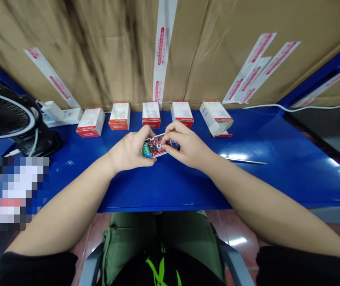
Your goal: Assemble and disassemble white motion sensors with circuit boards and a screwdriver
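Observation:
My left hand [131, 150] grips the left end of a small red circuit board [154, 149] with white edges, a round silver part near its middle and a green lettered piece at its left end. Thumb and fingers wrap its two long sides, above the blue table. My right hand [186, 145] is at the board's right end, its thumb and forefinger closed in a pinch against the board's face. Whether a small piece sits between those fingertips is hidden. A thin metal rod-like tool [247, 161] lies on the table beyond my right wrist.
Several red-and-white boxes stand in a row at the back, including a left box [90, 122] and an opened right one [216, 118]. A black fan [5, 115] and a white power strip [71, 117] are at left. A cardboard wall [187, 51] closes the rear.

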`<state>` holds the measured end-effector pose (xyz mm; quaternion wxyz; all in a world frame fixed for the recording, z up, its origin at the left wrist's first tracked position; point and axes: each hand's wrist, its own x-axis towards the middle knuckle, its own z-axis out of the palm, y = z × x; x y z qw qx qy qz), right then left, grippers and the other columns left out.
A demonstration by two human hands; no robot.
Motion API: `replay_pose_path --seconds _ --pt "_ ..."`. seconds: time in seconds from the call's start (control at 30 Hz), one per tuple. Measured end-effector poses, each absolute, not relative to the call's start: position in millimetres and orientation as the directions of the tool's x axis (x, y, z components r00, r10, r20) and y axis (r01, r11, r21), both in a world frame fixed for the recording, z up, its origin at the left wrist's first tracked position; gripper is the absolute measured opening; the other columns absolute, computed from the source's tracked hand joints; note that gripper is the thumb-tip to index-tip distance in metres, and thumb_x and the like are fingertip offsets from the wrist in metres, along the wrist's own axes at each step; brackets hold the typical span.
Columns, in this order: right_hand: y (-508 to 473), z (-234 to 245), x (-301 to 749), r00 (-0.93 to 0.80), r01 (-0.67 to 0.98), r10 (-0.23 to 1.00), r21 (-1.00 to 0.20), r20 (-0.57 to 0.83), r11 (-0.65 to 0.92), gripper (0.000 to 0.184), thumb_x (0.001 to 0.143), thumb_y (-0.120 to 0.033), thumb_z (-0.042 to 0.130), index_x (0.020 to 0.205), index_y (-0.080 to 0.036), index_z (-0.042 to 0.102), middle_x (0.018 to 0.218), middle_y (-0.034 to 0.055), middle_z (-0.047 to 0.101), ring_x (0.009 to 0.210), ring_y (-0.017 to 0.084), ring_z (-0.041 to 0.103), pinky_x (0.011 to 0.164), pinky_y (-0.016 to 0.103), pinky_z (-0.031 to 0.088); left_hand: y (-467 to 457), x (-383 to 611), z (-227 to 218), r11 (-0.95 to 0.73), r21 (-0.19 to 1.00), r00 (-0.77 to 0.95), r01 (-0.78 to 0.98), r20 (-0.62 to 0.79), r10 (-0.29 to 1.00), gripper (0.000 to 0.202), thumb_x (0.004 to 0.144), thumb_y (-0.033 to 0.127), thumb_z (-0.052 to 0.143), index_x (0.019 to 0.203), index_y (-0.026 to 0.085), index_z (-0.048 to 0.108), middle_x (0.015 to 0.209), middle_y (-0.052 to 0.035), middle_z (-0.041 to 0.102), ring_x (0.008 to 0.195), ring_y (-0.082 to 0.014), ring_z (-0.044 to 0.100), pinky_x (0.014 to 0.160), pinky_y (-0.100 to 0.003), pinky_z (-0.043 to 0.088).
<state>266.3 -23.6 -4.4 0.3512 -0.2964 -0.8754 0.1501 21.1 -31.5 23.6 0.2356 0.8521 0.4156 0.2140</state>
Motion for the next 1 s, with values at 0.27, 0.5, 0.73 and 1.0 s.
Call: replay_pose_path --seconds 0.27,0.5,0.73,1.0 --pt "-31.2 -2.9 261.1 -0.523 0.536 0.641 -0.368 0.562 0.760 0.014 0.105 -0.023 0.059 0.097 -0.022 0.070 0.111 0.0091 0.067 0.097 0.025 0.065 0.086 0.041 0.056 -33.6 24.1 21.4 -0.519 0.555 0.510 0.650 0.187 0.840 0.050 0.073 0.031 0.084 0.106 0.027 0.046 0.100 -0.0014 0.078 0.089 -0.0273 0.080 0.074 -0.034 0.056" --pt "-34.2 -0.9 258.8 -0.529 0.589 0.650 -0.316 0.546 0.744 0.018 0.106 -0.023 0.058 0.096 -0.020 0.072 0.112 0.0104 0.068 0.093 0.024 0.066 0.081 0.038 0.054 -33.9 26.4 20.3 -0.530 0.565 0.514 0.632 0.206 0.833 0.048 0.072 0.025 0.082 0.105 0.027 0.048 0.100 -0.0020 0.077 0.087 -0.0258 0.079 0.076 -0.034 0.057" --pt "-32.3 0.7 261.5 -0.521 0.545 0.643 -0.361 0.561 0.756 0.018 0.103 -0.022 0.060 0.095 -0.021 0.076 0.109 0.0093 0.071 0.095 0.024 0.068 0.083 0.039 0.055 -33.6 26.4 18.9 -0.498 0.619 0.487 0.607 0.205 0.849 0.048 0.071 0.030 0.083 0.103 0.027 0.047 0.100 -0.0003 0.077 0.086 -0.0238 0.077 0.075 -0.032 0.055" --pt "-34.6 0.8 260.9 -0.523 0.577 0.643 -0.323 0.559 0.750 0.018 0.103 -0.020 0.058 0.095 -0.021 0.073 0.110 0.0097 0.072 0.092 0.023 0.066 0.078 0.037 0.053 -32.8 25.3 17.7 -0.504 0.646 0.500 0.573 0.212 0.840 0.047 0.072 0.032 0.082 0.103 0.026 0.047 0.099 -0.0007 0.077 0.083 -0.0213 0.075 0.073 -0.032 0.054"
